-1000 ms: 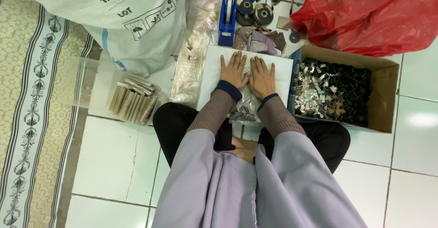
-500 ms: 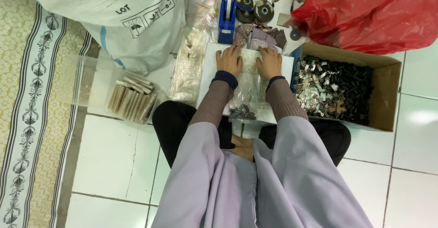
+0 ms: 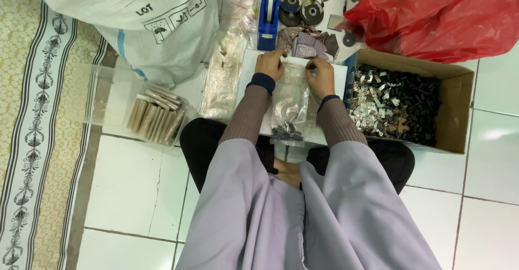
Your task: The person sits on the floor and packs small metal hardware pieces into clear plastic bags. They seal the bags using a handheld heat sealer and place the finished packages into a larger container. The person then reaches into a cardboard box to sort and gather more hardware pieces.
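Presently: clear plastic bag [image 3: 289,105], small dark pieces gathered at its near end, lying on a white board [image 3: 250,64] on the tiled floor [image 3: 130,189]. Left hand [image 3: 270,64] and right hand [image 3: 320,76] each pinch the bag's far edge, grip closed on it. Blue tape dispenser [image 3: 267,18] just beyond; cardboard box [image 3: 451,105] of metal clips at right; red plastic bag [image 3: 438,16] behind it.

At the upper middle of the frame, the left hand [image 3: 269,64] and right hand [image 3: 320,77] pinch the top edge of a clear plastic bag [image 3: 289,108] with small dark pieces at its bottom, lying on a white board [image 3: 250,70]. A cardboard box [image 3: 451,108] of metal clips sits right; a blue tape dispenser [image 3: 268,18] stands above.
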